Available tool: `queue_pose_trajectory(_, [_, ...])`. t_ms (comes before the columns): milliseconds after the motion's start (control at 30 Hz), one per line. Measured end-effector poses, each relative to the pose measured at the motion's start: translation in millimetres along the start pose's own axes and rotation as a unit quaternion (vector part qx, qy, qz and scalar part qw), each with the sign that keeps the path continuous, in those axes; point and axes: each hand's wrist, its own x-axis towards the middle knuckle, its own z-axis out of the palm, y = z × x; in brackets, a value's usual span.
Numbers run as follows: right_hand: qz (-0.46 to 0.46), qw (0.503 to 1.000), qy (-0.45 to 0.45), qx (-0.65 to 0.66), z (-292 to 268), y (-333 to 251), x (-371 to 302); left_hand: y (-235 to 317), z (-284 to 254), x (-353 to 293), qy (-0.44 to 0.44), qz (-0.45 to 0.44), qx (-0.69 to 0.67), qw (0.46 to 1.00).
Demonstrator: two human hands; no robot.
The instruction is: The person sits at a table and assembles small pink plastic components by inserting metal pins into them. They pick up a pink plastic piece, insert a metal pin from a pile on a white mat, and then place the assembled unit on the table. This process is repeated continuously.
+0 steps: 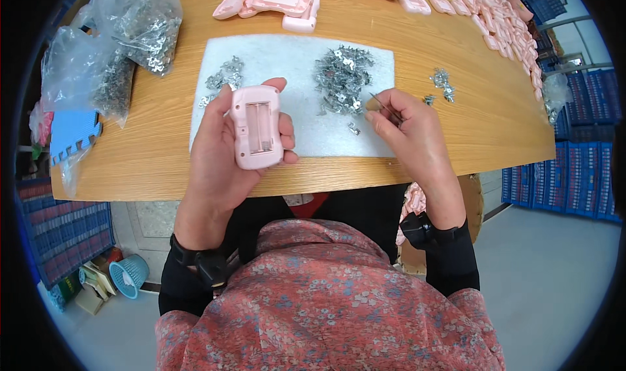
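The wooden surface (156,156) ends in a curved near edge that runs from 8 o'clock to 3 o'clock, just above the person's lap. A white mat (293,58) lies across the middle of it, its near edge close to the rim of the surface. Bare wood shows on either side of the mat, wider toward 3 o'clock, where a few loose metal clips (442,83) lie. At 10 o'clock 2 clear bags of metal parts (140,22) crowd the left end, and along 12 to 2 o'clock a row of pink shells (495,19) lines the far edge.

The left hand (225,156) is wrapped around a pink case (257,127), fingers on its right side and thumb on its left, holding it over the near edge of the mat at about the centre. The case is a rounded rectangle, pale pink, its back facing up with an open battery bay showing 2 ribbed slots.

The right hand (407,133) is pinched shut on a thin metal tool (381,105), its tip pointing toward 11 o'clock, just beside a heap of metal contacts (340,77) on the mat. A smaller heap (225,77) lies at the mat's left end, behind the case.
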Motion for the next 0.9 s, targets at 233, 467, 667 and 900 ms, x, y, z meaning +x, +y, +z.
queue_pose_trajectory(233, [-0.087, 0.995, 0.014, -0.039, 16.2, -12.1, 1.4, -1.9, -11.0, 0.0, -0.022, 0.004, -0.021, 1.0])
queue_pose_trajectory(467, [-0.233, 0.945, 0.048, -0.225, 46.8, -24.8, 12.9, 0.8, -4.5, 0.5, -0.009, -0.012, -0.014, 1.0])
queue_pose_trajectory(667, [-0.259, 0.959, 0.053, -0.101, 38.3, -28.3, 9.9, -2.0, 4.6, -0.3, 0.04, -0.039, 0.099, 0.994])
queue_pose_trajectory(900, [-0.337, 0.938, 0.053, -0.058, 29.8, -37.3, 4.1, -3.4, 16.3, 6.6, -0.008, -0.069, 0.108, 0.992])
